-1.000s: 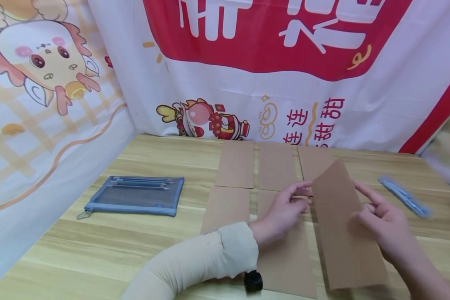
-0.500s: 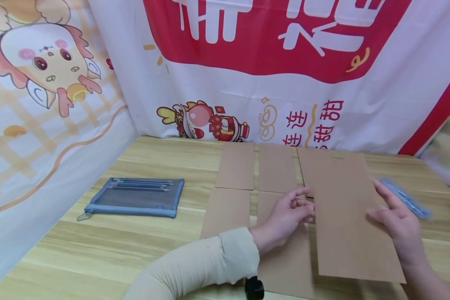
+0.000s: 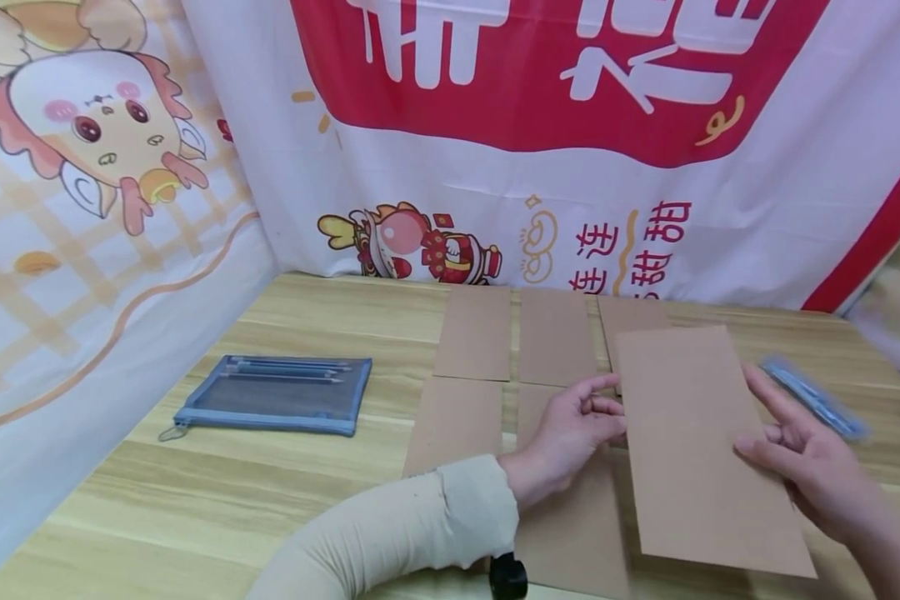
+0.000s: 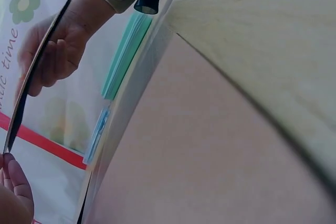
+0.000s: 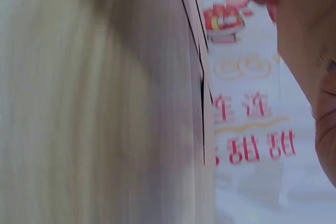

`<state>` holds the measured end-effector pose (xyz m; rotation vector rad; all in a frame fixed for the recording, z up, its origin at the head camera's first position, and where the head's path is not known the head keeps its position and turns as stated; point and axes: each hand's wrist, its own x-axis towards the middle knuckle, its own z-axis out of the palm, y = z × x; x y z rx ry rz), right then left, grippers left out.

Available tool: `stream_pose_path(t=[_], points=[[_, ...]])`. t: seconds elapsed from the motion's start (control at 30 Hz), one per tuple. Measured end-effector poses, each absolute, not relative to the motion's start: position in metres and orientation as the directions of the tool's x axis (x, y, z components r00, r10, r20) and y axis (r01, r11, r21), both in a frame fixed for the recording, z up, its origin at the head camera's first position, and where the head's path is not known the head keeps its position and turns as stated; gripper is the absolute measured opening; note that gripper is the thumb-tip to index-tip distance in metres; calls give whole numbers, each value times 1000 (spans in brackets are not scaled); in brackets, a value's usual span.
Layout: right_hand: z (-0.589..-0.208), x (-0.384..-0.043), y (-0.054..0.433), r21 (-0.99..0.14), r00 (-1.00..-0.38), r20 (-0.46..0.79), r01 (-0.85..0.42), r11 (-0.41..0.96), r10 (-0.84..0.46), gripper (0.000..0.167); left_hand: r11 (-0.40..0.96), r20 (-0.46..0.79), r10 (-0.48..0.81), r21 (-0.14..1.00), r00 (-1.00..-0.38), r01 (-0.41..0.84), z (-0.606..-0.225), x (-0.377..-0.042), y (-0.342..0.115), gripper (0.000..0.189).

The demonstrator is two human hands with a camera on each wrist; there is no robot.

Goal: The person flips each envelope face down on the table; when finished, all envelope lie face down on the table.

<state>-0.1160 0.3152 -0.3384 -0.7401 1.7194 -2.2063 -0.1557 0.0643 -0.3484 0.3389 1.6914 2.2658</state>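
A thin brown cardboard sheet [image 3: 708, 450] is held tilted above the table on the right. My right hand [image 3: 810, 458] grips its right edge, thumb on the near face and fingers behind. At the left edge, the curled fingers and thumb of my left hand [image 3: 570, 433] pinch the sheet near its upper half. The left wrist view has the sheet [image 4: 37, 66] edge-on between both hands. Faint small marks show on the face of the sheet [image 5: 304, 30] seen from the right wrist. Matching brown sheets [image 3: 472, 333] lie flat in rows underneath and to the left.
On the left of the wood-grain table [image 3: 217, 508] lies a blue mesh zip pouch [image 3: 277, 396] with several pencils in it. A clear-blue slim packet [image 3: 813, 400] is at the right, with a green item [image 4: 126, 59] nearby. Printed cloth [image 3: 435, 142] hangs behind.
The held sheet first swung round to face the camera more squarely, then its upper end dipped slightly. My right hand shifted right; my left hand stayed by the left edge.
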Motion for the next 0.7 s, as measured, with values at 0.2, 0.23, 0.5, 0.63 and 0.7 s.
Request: stream_pose_path(t=[0.2, 0.23, 0.5, 0.63, 0.7], points=[[-342, -118, 332, -941, -904, -13, -134, 312, -428, 77, -235, -1, 422, 966, -906, -111, -350, -155, 63, 56], [-342, -119, 333, -921, -906, -74, -99, 377, -418, 78, -221, -5, 431, 969, -902, -111, -350, -155, 63, 56], [-346, -123, 341, -903, -800, -274, 24, 428, -533, 80, -174, -55, 479, 972, -876, -156, -353, -154, 63, 54], [-347, -125, 343, -894, -768, -340, 85, 440, -543, 83, -151, -109, 512, 965, -852, -214, -354, -154, 62, 53], [-348, -126, 343, -886, -753, -375, 119, 449, -541, 85, -130, -143, 529, 960, -836, -247, -356, -153, 62, 53]])
